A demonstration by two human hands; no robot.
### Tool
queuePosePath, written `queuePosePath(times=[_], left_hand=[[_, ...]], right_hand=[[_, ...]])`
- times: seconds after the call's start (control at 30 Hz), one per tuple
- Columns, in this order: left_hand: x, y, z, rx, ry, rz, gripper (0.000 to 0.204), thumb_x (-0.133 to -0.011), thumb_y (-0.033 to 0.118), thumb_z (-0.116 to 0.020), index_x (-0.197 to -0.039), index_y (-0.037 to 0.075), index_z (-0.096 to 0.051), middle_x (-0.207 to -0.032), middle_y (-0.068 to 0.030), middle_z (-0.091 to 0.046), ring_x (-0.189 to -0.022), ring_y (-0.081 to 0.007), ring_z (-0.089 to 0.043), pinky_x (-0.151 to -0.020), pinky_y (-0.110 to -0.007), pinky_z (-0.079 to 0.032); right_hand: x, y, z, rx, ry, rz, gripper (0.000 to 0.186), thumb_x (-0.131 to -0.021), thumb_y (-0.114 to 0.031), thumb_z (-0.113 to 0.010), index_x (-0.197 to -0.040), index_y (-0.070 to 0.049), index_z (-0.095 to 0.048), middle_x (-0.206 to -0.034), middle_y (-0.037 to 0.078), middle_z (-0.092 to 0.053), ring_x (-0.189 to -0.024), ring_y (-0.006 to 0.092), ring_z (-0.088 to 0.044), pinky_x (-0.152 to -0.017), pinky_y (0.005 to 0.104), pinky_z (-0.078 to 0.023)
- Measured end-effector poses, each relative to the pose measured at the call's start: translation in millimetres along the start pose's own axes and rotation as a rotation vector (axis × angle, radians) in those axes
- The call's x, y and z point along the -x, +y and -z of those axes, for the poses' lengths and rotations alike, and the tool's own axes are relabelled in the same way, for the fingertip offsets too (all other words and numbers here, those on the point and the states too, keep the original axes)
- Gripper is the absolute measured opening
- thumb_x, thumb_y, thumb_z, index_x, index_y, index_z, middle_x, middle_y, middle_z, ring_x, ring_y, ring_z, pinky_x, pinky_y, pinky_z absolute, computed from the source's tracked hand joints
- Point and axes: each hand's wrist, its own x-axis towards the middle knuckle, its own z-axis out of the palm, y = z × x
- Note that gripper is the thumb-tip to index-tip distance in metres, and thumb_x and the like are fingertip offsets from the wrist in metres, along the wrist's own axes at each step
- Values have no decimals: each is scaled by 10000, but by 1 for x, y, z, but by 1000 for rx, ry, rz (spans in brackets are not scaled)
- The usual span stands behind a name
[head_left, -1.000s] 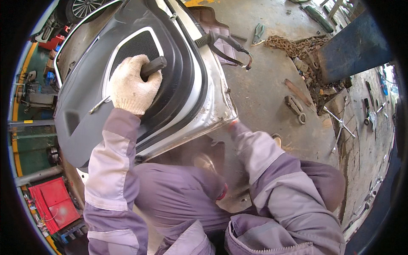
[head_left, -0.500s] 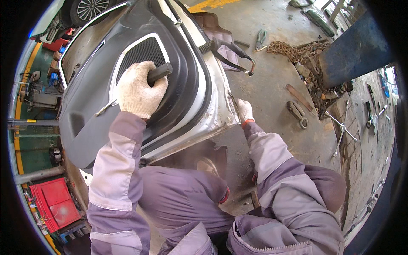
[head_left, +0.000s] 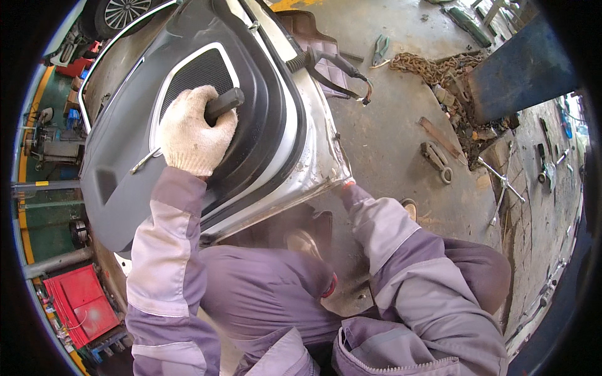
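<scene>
A car door with a black inner panel lies before me. My left hand, in a knitted cream glove, is closed round a dark six-sided bar above the mesh speaker cover. One end of the bar pokes out past the thumb. A thin silver piece shows at the other side of the fist; whether it belongs to the bar or to the door, I cannot tell. Of my right hand only the orange glove cuff shows, at the door's white metal corner. Its fingers are hidden behind that edge.
A wire harness hangs off the door's side. On the concrete floor to the right lie pliers, a rusty chain, a clamp-like tool and a cross wrench. A blue post rises there. A red toolbox stands left.
The view has shifted slightly. My right hand has slipped behind the door's corner, where its glove showed before. My left hand stays over the speaker cover with the bar.
</scene>
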Motion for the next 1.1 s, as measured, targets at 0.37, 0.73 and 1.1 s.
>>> queuePosePath(times=[0.37,0.73,1.1], left_hand=[[-1,1,2,-14,-5,-5,251,-804,176,-833,-1013,62,-753,-929,-135,-742,-840,-321,-734,-787,-400,-578],[-1,-1,2,-20,-11,3,252,-801,187,-834,-1001,60,-746,-924,-134,-737,-838,-330,-730,-779,-404,-576],[5,-6,2,-18,1,-3,257,-801,178,-840,-1010,61,-747,-938,-135,-741,-845,-321,-737,-783,-397,-579]], right_hand=[[1,19,-24,-250,34,-15,388,-976,-297,-553,-913,20,-768,-792,120,-729,-734,200,-639,-717,388,-500],[-43,-66,55,498,137,160,371,-934,-281,-541,-852,-5,-776,-767,199,-713,-723,304,-658,-736,405,-497],[-37,-100,47,616,120,176,419,-913,-348,-573,-767,5,-744,-674,110,-670,-669,210,-610,-682,397,-477]])
